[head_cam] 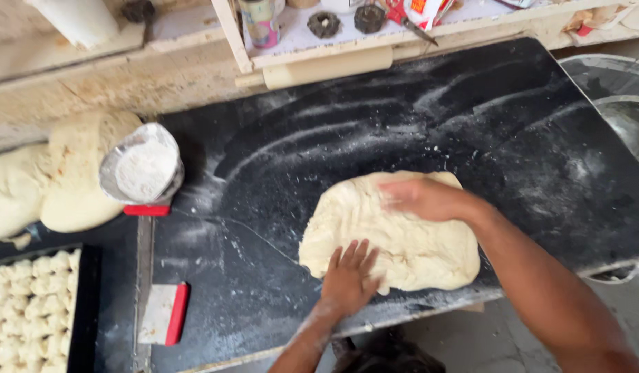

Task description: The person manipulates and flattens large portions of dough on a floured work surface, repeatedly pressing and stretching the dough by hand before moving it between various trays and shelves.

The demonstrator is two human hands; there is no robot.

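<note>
Dough: pale, floury slab of dough (395, 235) lying flat on the worktop, near its front edge, a little right of centre, and both hands are on it!
Left hand: left hand (348, 275) is down on the near edge of the slab, palm flat, fingers (352, 254) spread wide and pointing away from the person. It grips nothing, just presses on top.
Right hand: right hand (421, 198) is across the far upper part of the slab, blurred, fingers together and laid flat on the surface. Cannot tell whether the tips curl under an edge.
Worktop: dark worktop (430, 117), streaked all over with white flour in sweeping arcs.
Rolling pin: light wooden rolling pin (319, 68) resting along the back edge of the top, well apart from the hands.
Flour bowl: metal bowl of flour (142, 167) sitting at the left of the top, tilted towards the camera, a red-edged piece just under it.
Second dough: bigger mound of dough (57, 179) just left of the bowl, touching it or nearly so.
Scraper: flat scraper with a red handle (164, 314) lying at the front left, near the tray.
Tray: black tray (88, 297) in the bottom left corner, packed with rows of small dough pieces (29, 304).
Shelf: shelf (312, 38) behind the pin with a printed cup and small dark items.
</note>
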